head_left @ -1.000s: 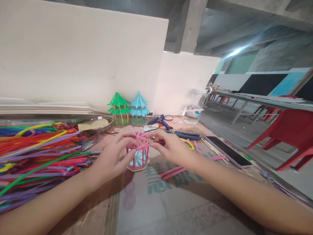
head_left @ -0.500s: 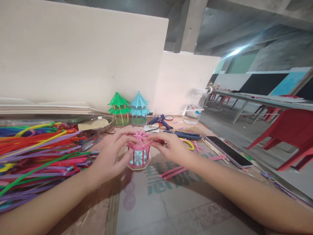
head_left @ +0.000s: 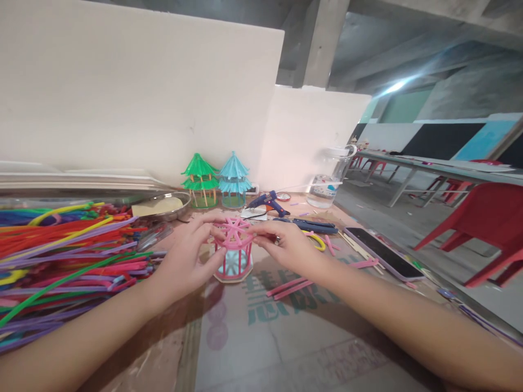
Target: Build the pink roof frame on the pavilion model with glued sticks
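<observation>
Both hands work at a small pink pavilion frame point(head_left: 233, 256) standing upright on the desk point(head_left: 286, 337), near its middle. The left hand point(head_left: 186, 258) closes on the frame's left side, thumb low against the posts and fingers point(head_left: 208, 223) curled over the rim of the spoked pink wheel point(head_left: 233, 233) that sits on top. The right hand point(head_left: 286, 245) meets the wheel from the right, its fingers pinched on the wheel's edge. Wheel and frame are in contact; whether they are joined cannot be told.

Left of the frame lies a large heap of coloured pipe cleaners point(head_left: 61, 256). Behind it, against the white board, stand a green pavilion model point(head_left: 199, 181) and a blue pavilion model point(head_left: 233, 179), side by side. A blue glue gun point(head_left: 267, 202) lies just right of these. Loose pink strips point(head_left: 286, 287) lie on the desk under the right wrist. A phone point(head_left: 382, 252) lies flat near the right edge, and a clear jar point(head_left: 329, 182) stands farther back.
</observation>
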`<action>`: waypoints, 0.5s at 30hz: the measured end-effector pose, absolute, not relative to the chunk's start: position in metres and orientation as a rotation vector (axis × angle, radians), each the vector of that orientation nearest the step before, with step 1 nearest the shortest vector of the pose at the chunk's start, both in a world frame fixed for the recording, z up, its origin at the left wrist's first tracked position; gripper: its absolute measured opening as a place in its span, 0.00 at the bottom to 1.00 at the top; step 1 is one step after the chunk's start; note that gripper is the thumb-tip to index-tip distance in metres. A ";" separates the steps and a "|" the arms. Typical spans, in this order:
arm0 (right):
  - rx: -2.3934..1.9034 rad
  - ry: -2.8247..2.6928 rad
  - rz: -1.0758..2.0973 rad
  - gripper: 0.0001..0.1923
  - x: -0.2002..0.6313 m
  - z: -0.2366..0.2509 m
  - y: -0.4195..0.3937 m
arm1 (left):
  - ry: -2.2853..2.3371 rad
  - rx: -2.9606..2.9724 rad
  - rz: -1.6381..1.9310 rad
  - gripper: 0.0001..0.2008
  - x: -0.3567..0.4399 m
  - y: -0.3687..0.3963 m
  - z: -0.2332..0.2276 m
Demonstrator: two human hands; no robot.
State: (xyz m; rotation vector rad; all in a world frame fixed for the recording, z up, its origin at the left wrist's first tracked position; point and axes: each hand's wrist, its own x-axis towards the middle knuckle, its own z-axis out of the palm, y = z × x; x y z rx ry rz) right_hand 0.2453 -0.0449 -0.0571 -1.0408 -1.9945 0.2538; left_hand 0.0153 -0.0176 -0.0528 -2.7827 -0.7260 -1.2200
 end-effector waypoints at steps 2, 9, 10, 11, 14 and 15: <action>-1.008 -1.994 0.250 0.11 0.245 -0.058 -0.044 | -0.755 -2.792 -1.217 0.02 0.015 -0.017 -0.053; -0.965 -1.985 0.190 0.11 0.246 -0.062 -0.044 | -0.760 -2.803 -1.221 0.02 0.015 -0.018 -0.053; -0.958 -1.984 0.168 0.11 0.246 -0.062 -0.043 | -0.766 -2.803 -1.221 0.02 0.015 -0.018 -0.053; -0.955 -1.983 0.145 0.11 0.246 -0.063 -0.043 | -0.769 -2.804 -1.223 0.02 0.015 -0.018 -0.053; -0.970 -1.986 0.103 0.11 0.246 -0.065 -0.043 | -0.764 -2.797 -1.236 0.02 0.017 -0.018 -0.053; -0.978 -1.988 0.099 0.11 0.246 -0.065 -0.043 | -0.754 -2.787 -1.252 0.02 0.017 -0.018 -0.053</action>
